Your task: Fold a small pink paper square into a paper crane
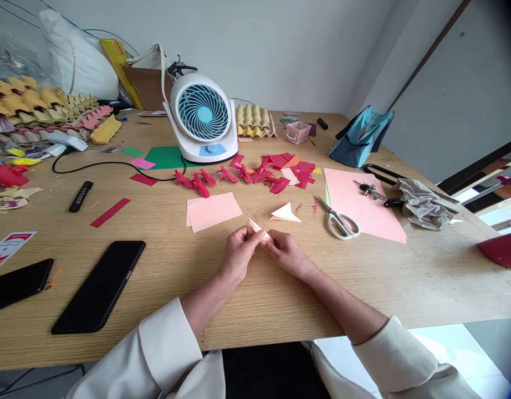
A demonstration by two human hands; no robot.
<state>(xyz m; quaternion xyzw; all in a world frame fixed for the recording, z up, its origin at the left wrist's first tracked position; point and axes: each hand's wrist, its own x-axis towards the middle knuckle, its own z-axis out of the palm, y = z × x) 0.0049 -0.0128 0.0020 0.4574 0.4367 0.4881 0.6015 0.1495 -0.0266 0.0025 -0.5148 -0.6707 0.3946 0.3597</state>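
Note:
Between the fingertips of both hands is a small folded piece of pale pink paper (pixel 259 228), its narrow pointed end sticking up. My left hand (pixel 239 252) pinches it from the left, and my right hand (pixel 289 252) grips its other end; much of it is hidden by the fingers. Just beyond my right hand lies another folded paper piece (pixel 286 213), pale and triangular. Pink paper rectangles (pixel 216 211) are stacked past my left hand. Scissors (pixel 341 220) with white handles lie to the right, partly over a large pink sheet (pixel 367 205).
Crumpled red paper pieces (pixel 228 174) lie in a row before a white fan (pixel 203 116). Two dark phones, one nearer (pixel 100 285), and a black marker (pixel 81 197) are at left. Keys (pixel 369 190), a grey crumpled cloth (pixel 422 204) and a blue bag (pixel 361 136) are at right.

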